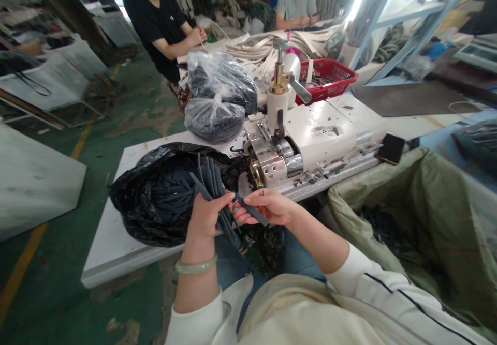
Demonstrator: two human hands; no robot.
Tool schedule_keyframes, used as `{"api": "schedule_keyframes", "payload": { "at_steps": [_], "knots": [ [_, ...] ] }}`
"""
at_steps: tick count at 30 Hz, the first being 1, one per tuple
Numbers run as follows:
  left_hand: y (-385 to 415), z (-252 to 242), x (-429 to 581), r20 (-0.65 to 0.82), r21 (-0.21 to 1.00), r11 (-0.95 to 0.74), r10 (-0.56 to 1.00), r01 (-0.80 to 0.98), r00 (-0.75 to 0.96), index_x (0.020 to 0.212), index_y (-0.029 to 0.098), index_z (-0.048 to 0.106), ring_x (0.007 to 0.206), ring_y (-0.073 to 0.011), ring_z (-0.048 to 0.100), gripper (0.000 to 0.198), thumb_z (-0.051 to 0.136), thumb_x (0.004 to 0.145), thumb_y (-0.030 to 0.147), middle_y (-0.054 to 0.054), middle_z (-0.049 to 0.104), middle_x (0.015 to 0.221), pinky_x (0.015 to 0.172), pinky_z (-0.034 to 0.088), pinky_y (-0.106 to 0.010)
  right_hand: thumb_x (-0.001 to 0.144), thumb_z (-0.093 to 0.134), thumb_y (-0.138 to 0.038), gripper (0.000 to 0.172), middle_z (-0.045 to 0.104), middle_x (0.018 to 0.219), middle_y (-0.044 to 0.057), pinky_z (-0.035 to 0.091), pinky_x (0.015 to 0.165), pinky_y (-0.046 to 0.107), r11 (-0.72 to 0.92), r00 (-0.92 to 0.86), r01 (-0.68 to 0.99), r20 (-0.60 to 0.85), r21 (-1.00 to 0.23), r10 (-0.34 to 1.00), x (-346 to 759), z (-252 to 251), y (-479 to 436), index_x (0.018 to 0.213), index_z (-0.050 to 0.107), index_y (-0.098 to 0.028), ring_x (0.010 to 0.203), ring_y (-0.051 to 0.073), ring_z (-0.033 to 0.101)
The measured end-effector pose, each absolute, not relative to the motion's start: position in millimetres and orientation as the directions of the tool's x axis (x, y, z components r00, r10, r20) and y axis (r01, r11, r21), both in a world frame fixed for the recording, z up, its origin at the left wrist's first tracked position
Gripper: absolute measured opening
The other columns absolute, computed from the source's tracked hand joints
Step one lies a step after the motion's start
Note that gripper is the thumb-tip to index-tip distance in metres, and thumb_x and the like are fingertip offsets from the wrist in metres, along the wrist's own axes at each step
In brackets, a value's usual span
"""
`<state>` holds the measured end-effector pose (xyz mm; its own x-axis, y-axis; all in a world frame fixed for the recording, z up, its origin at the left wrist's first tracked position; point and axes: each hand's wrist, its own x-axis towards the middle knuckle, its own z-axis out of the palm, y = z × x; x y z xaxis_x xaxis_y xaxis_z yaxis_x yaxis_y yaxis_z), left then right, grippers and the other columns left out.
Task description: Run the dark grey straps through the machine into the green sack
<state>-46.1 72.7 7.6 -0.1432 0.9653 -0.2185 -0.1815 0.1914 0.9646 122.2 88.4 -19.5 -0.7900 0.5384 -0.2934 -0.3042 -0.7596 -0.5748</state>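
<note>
My left hand [209, 211] is closed around a bundle of dark blue-grey strips [212, 179], their ends fanning upward. Between the thumb and fingers of my right hand [267, 206] is a single dark strip [254, 213], slanting down to the right, close beside the bundle. Just left of my hands, a black plastic bag [132, 208] lies spread on the table, full of similar strips [171, 190]. Beyond my right hand stands a machine [272, 159] with metal rollers and a brass-collared post.
Tied clear bags [215, 120] of dark pieces sit behind the black bag. A red basket [330, 78] stands behind the machine, and a phone [391, 148] lies at the table edge. At right is a green sack [438, 205]. Two people [163, 29] are across the table.
</note>
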Motion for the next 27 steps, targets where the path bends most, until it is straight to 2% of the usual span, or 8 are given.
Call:
{"api": "schedule_keyframes", "payload": {
  "at_steps": [2,4,6,7,10,16,22,27],
  "knots": [
    [73.1,6.0,-46.3,-0.247,0.958,0.218,0.957,-0.186,-0.152,0.072,0.015,0.059,0.042,-0.0110,0.052,0.025,0.078,0.056,0.019,0.003,0.057,0.048,0.044,0.043,-0.022,0.082,0.064,-0.031,0.023,0.068,0.065,0.003,0.051,0.051,0.018,-0.631,-0.709,-0.280,-0.286,-0.724,0.644,122.7,-19.5,87.4,0.087,0.066,-0.009,0.053,0.010,0.063],
    [73.7,5.6,-47.7,-0.284,0.945,0.244,0.942,-0.216,-0.177,0.074,0.016,0.059,0.042,-0.0112,0.052,0.028,0.079,0.055,0.019,0.003,0.058,0.049,0.043,0.042,-0.022,0.082,0.062,-0.039,0.028,0.059,0.051,-0.003,0.039,0.038,0.015,-0.397,-0.539,-0.218,-0.229,-0.891,0.811,129.1,-18.1,90.4,0.076,0.064,-0.012,0.038,0.006,0.051],
    [74.4,6.5,-50.4,-0.314,0.931,0.257,0.926,-0.258,-0.211,0.076,0.016,0.058,0.042,-0.0107,0.051,0.033,0.080,0.052,0.018,0.003,0.060,0.052,0.041,0.042,-0.022,0.083,0.058,-0.043,0.032,0.049,0.042,-0.006,0.027,0.033,0.016,-0.180,-0.311,-0.127,-0.134,-0.975,0.941,142.1,-15.6,98.1,0.069,0.061,-0.014,0.032,0.005,0.040],
    [74.7,7.4,-52.1,-0.322,0.926,0.257,0.920,-0.278,-0.225,0.077,0.016,0.058,0.042,-0.0105,0.051,0.035,0.080,0.051,0.018,0.003,0.060,0.054,0.041,0.042,-0.022,0.083,0.056,-0.043,0.033,0.046,0.039,-0.007,0.024,0.032,0.017,-0.125,-0.204,-0.094,-0.104,-0.988,0.973,150.1,-14.2,103.3,0.067,0.060,-0.015,0.031,0.005,0.037],
    [75.6,9.6,-56.0,-0.327,0.917,0.243,0.913,-0.317,-0.246,0.078,0.017,0.056,0.044,-0.0102,0.051,0.039,0.081,0.048,0.016,0.004,0.060,0.055,0.041,0.042,-0.021,0.080,0.057,-0.044,0.032,0.041,0.034,-0.007,0.018,0.032,0.019,-0.126,-0.025,-0.116,-0.124,-0.985,0.992,172.7,-11.0,120.3,0.064,0.058,-0.016,0.028,0.005,0.030],
    [76.7,10.1,-51.6,-0.334,0.914,0.250,0.911,-0.320,-0.241,0.080,0.017,0.055,0.045,-0.0105,0.051,0.040,0.081,0.048,0.017,0.005,0.058,0.054,0.041,0.043,-0.021,0.070,0.064,-0.042,0.030,0.035,0.031,-0.008,0.010,0.031,0.020,-0.226,-0.006,-0.310,-0.236,-0.924,0.972,184.2,-8.6,140.0,0.057,0.056,-0.015,0.026,0.004,0.023],
    [75.4,10.1,-51.9,-0.332,0.910,0.248,0.916,-0.332,-0.225,0.078,0.017,0.055,0.045,-0.0102,0.051,0.039,0.081,0.049,0.016,0.004,0.058,0.054,0.041,0.042,-0.021,0.070,0.063,-0.036,0.027,0.037,0.033,-0.007,0.011,0.031,0.020,-0.268,0.024,-0.335,-0.293,-0.903,0.956,180.9,-4.3,148.3,0.055,0.055,-0.014,0.027,0.004,0.024],
    [75.7,7.3,-53.5,-0.328,0.913,0.247,0.919,-0.326,-0.221,0.078,0.017,0.055,0.045,-0.0101,0.051,0.038,0.080,0.050,0.016,0.003,0.060,0.055,0.042,0.043,-0.022,0.076,0.056,-0.035,0.027,0.037,0.035,-0.007,0.015,0.033,0.021,-0.198,0.176,-0.302,-0.259,-0.932,0.950,188.4,-3.8,146.8,0.057,0.053,-0.016,0.029,0.005,0.025]
  ]
}}
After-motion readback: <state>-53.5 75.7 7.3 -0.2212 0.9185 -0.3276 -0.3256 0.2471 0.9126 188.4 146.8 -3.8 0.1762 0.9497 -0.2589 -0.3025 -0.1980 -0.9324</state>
